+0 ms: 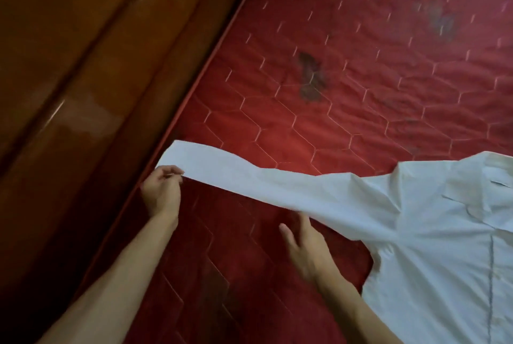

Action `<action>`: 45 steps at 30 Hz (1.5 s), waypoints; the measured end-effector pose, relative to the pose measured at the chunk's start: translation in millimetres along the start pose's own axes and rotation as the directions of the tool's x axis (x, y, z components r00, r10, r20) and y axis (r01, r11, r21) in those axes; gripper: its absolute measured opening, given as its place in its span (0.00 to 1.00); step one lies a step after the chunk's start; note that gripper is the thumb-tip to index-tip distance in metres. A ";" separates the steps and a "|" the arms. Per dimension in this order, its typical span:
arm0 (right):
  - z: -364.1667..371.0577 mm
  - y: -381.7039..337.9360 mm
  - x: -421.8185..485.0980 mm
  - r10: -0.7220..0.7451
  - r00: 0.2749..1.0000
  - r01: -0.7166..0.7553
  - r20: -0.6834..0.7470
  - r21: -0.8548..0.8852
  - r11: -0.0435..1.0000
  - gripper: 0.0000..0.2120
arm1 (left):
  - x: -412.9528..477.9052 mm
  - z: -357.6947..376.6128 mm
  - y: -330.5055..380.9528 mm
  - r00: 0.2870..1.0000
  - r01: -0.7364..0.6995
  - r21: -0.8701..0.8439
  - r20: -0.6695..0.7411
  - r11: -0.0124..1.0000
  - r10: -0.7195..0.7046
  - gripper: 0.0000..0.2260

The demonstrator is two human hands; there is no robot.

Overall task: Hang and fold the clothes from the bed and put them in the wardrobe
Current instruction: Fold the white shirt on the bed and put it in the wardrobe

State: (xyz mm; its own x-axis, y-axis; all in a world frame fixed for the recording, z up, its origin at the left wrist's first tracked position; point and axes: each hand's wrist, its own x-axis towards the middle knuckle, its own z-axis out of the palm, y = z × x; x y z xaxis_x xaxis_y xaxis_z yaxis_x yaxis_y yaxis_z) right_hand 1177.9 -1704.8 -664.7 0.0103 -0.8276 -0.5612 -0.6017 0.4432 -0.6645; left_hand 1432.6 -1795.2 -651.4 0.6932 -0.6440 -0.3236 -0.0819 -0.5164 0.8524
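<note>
**Shirt fold: sleeve stage**

Thing in hand: a white shirt point(430, 246), lying flat on the red bed point(361, 66), front up, with the collar point(472, 199) at the far end of the shirt's body. One sleeve point(277, 185) is drawn out straight from the shirt's shoulder toward a wooden panel point(83, 52) that runs along the bed's edge.

Left hand point(162, 191): the grip pinches the cuff end of the sleeve, the point farthest from the shirt's body, with the fingers curled round the cloth.

Right hand point(305, 249): the grip is spread with the fingers straight, touching the sleeve's lower edge near the shirt's armpit. Whether the fingertips go under the cloth I cannot tell.

Step, judged: this shirt is being folded, and the sleeve is stretched out ready to turn inward. No fold shows on the visible part, so the wardrobe stage is not yet reached.

Next move calls for:
- carrying the cuff across onto the shirt's body
- the right hand holding the shoulder line as the crease
- keeping the sleeve taut so it lands flat

The other sleeve is out of view — check it later.
</note>
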 end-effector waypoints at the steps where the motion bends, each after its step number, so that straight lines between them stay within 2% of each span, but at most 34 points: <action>1: 9.0 -11.5 8.6 -0.012 0.997 0.012 -0.074 -0.002 1.000 0.19 | 5.0 -0.5 -0.9 0.994 0.105 -0.144 0.050 0.984 -0.099 0.16; 3: 24.7 -32.2 23.3 0.002 0.979 -0.017 -0.206 -0.073 0.997 0.15 | 14.3 -4.3 -10.7 0.946 0.308 -0.340 0.208 0.889 -0.248 0.14; 5: 37.6 -46.8 35.3 -0.020 0.949 -0.043 -0.315 -0.192 0.980 0.13 | 23.0 -7.2 -25.1 0.894 0.431 -0.386 0.304 0.816 -0.328 0.11; 6: 42.3 -51.5 39.3 -0.073 0.937 -0.021 -0.342 -0.263 0.965 0.14 | 25.8 -7.4 -32.9 0.887 0.451 -0.391 0.295 0.803 -0.355 0.10; 8: 50.1 -52.5 43.8 -0.176 0.944 0.058 -0.278 -0.386 0.921 0.19 | 30.0 -6.4 -46.5 0.879 0.470 -0.418 0.299 0.777 -0.371 0.13; 11: 55.4 -51.1 43.1 -0.191 0.981 0.162 -0.017 -0.466 0.870 0.34 | 29.9 -3.5 -45.6 0.860 0.476 -0.441 0.415 0.761 -0.298 0.21; 13: 56.7 -52.8 40.0 -0.208 0.978 0.184 0.001 -0.474 0.861 0.40 | 23.4 -0.8 -26.5 0.851 0.454 -0.465 0.479 0.760 -0.215 0.24; 16: 50.0 -71.3 38.5 -0.283 0.951 0.226 -0.127 -0.341 0.913 0.37 | -3.1 7.0 19.6 0.802 0.433 -0.480 0.592 0.763 -0.083 0.21; 18: 35.0 -91.5 37.2 -0.296 0.933 0.275 -0.203 -0.125 0.953 0.32 | -36.2 14.1 48.6 0.687 0.447 -0.443 0.726 0.777 0.018 0.15; 20: 11.4 -105.5 30.7 -0.308 0.906 0.348 -0.290 0.098 0.932 0.22 | -72.1 24.4 70.0 0.565 0.497 -0.411 0.822 0.764 0.074 0.18; 21: -2.1 -107.3 24.9 -0.298 0.894 0.367 -0.335 0.163 0.916 0.16 | -88.5 30.3 78.9 0.534 0.510 -0.409 0.840 0.756 0.094 0.18; 23: -32.9 -96.0 11.3 -0.230 0.880 0.365 -0.416 0.282 0.887 0.05 | -115.7 45.9 86.9 0.566 0.518 -0.432 0.820 0.738 0.084 0.17; 24: -51.9 -84.1 5.7 -0.172 0.875 0.351 -0.452 0.349 0.869 0.06 | -126.9 55.7 84.1 0.614 0.485 -0.436 0.787 0.758 0.059 0.16; 26: -96.1 -54.0 -4.0 -0.004 0.873 0.291 -0.488 0.514 0.807 0.10 | -152.7 79.8 65.0 0.724 0.347 -0.355 0.689 0.868 -0.007 0.12; 28: -145.8 -15.0 -13.8 0.169 0.875 0.258 -0.453 0.733 0.629 0.03 | -184.9 107.5 29.3 0.776 0.138 -0.130 0.630 0.982 -0.026 0.11; 29: -171.7 4.8 -20.2 0.228 0.880 0.265 -0.417 0.828 0.493 0.05 | -202.4 119.6 9.6 0.773 0.033 -0.006 0.633 0.999 -0.022 0.16; 31: -224.1 52.4 -33.6 0.271 0.883 0.329 -0.383 0.917 0.224 0.15 | -235.3 141.1 -26.1 0.725 -0.193 0.198 0.688 0.961 0.004 0.37; 33: -274.7 102.0 -50.3 0.279 0.877 0.382 -0.390 0.920 0.087 0.20 | -269.2 163.0 -48.4 0.663 -0.371 0.303 0.748 0.878 0.022 0.51; 35: -318.6 152.9 -68.4 0.303 0.872 0.392 -0.383 0.919 0.032 0.17 | -299.9 186.9 -63.5 0.628 -0.480 0.336 0.777 0.811 0.049 0.55; 37: -352.6 202.9 -83.1 0.377 0.848 0.405 -0.374 0.914 -0.005 0.12 | -322.9 214.0 -72.2 0.624 -0.608 0.360 0.767 0.708 0.145 0.50; 39: -376.7 249.6 -94.2 0.471 0.804 0.408 -0.364 0.913 0.011 0.10 | -336.2 240.3 -80.5 0.619 -0.710 0.409 0.751 0.573 0.230 0.41; 42: -398.2 319.0 -103.2 0.601 0.735 0.342 -0.314 0.937 0.071 0.15 | -347.2 267.7 -92.7 0.626 -0.753 0.488 0.739 0.441 0.250 0.36; 45: -405.8 377.0 -108.8 0.675 0.685 0.321 -0.274 0.945 0.059 0.17 | -344.4 277.3 -103.5 0.644 -0.763 0.560 0.702 0.323 0.304 0.36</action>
State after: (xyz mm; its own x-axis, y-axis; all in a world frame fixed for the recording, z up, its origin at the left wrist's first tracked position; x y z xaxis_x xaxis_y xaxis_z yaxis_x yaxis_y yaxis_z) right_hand 625.9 -1587.4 -653.9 -0.6183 -0.3622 -0.6975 0.7227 0.0866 -0.6857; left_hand 1003.8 -1676.5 -742.0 -0.0811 -0.9680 -0.2376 -0.9565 0.0085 0.2917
